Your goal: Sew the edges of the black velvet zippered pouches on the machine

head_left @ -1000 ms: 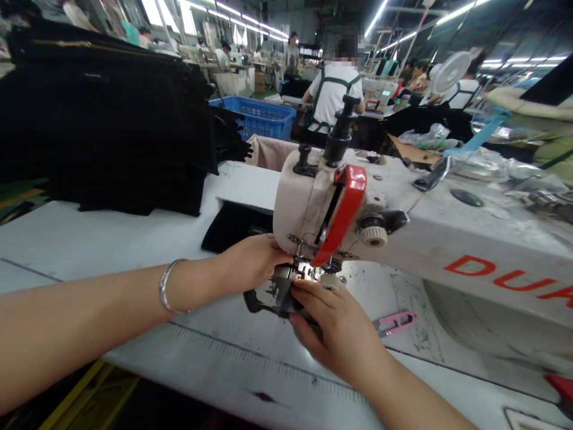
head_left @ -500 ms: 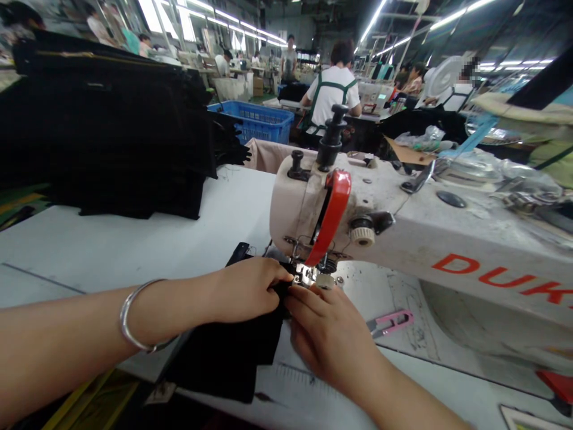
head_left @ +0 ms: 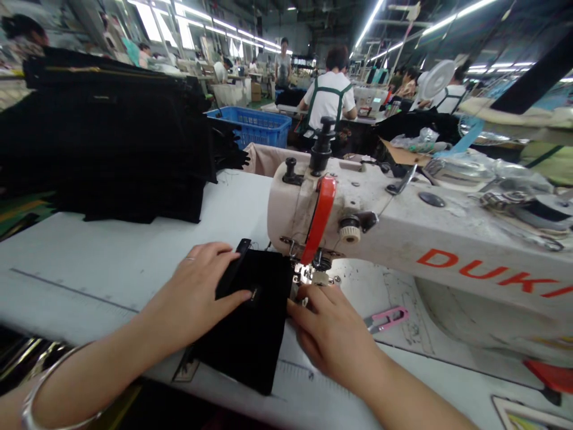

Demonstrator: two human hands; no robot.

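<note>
A black fabric piece [head_left: 250, 340] with a small label lies flat on the white sewing table, its right edge beside the presser foot [head_left: 304, 275] of the sewing machine [head_left: 295, 203]. My left hand [head_left: 201, 286] rests on the fabric's left part, thumb and fingers spread, the thumb tip by the label. A dark strip [head_left: 233, 269] runs along the fabric's left edge under those fingers. Just in front of the presser foot, my right hand [head_left: 331, 322] has its fingers curled and pinches the fabric's right edge. Pink thread snips [head_left: 389, 318] lie right of this hand.
A tall stack of black fabric pieces [head_left: 111, 143] stands at the table's left back. Behind the table are a blue plastic basket [head_left: 264, 128] and a co-worker in a white shirt [head_left: 329, 98]. The machine's arm [head_left: 403, 233] stretches across the right side.
My left hand has moved left from beside the presser foot and spread its fingers over the fabric. The fabric now lies flatter and squarer to the machine. My right hand stays near the foot.
</note>
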